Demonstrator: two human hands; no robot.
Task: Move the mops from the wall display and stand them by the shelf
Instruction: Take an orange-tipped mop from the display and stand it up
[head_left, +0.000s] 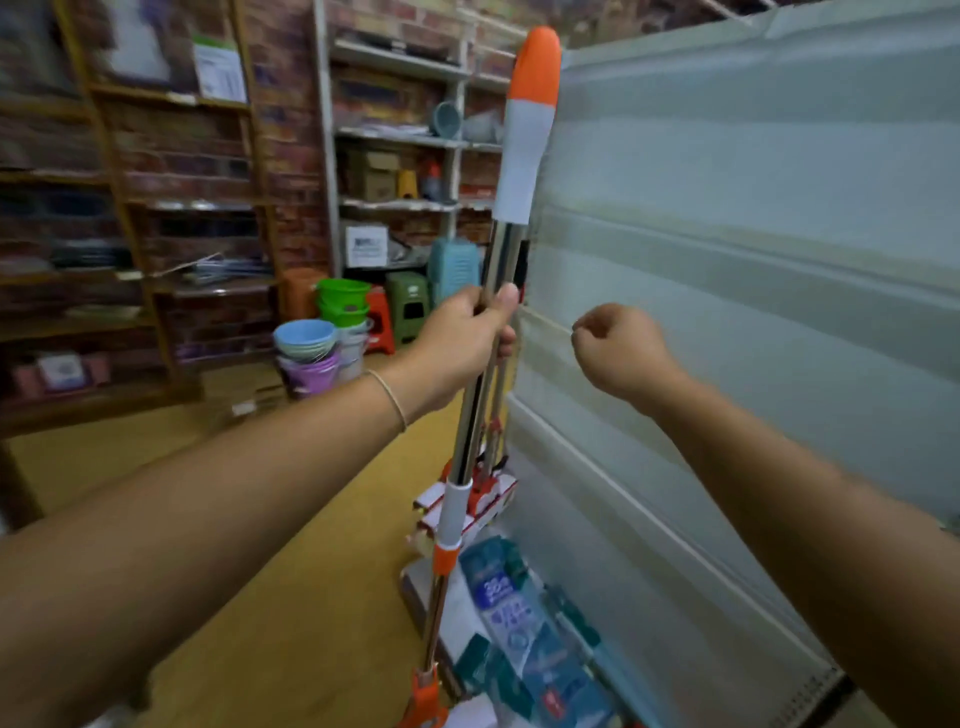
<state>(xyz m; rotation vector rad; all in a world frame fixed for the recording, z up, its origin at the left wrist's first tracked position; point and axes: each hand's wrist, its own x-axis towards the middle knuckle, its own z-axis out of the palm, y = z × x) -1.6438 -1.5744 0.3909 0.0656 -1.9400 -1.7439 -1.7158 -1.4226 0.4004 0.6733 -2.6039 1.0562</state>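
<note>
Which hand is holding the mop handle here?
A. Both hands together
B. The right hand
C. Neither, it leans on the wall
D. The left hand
D: the left hand is wrapped around the shiny mop handle, while the right hand hangs curled in the air beside it, holding nothing.

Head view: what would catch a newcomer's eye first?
The shiny metal mop handle with the orange and white grip stands upright at centre, gripped by the left hand. The right hand hovers curled and empty beside it, before the pale slatted wall panel. Stacked coloured plastic buckets sit behind on the floor.
</note>
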